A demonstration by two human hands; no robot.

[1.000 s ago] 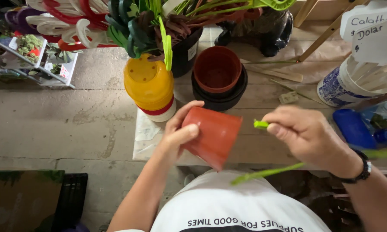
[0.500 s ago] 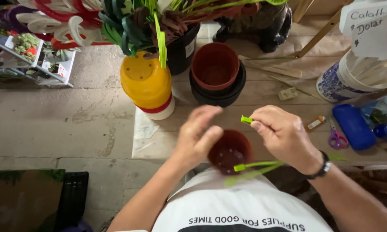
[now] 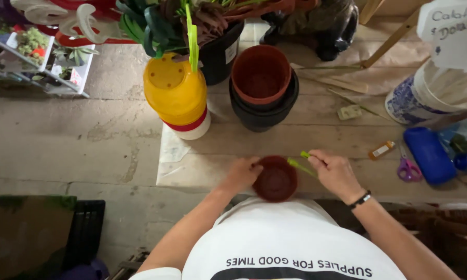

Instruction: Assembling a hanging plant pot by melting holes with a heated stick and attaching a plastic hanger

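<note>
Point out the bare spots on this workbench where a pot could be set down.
Bare wood lies between the small brown pot at the hands and the stacked pots. Another patch runs right of the stack toward the small orange bottle. The far right is crowded with purple scissors and a blue case.

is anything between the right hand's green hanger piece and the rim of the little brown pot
Nothing visible. The right hand holds the green plastic piece right at the rim of the small brown pot, on its right side. The left hand grips the opposite side of the rim, clear of that spot.
</note>
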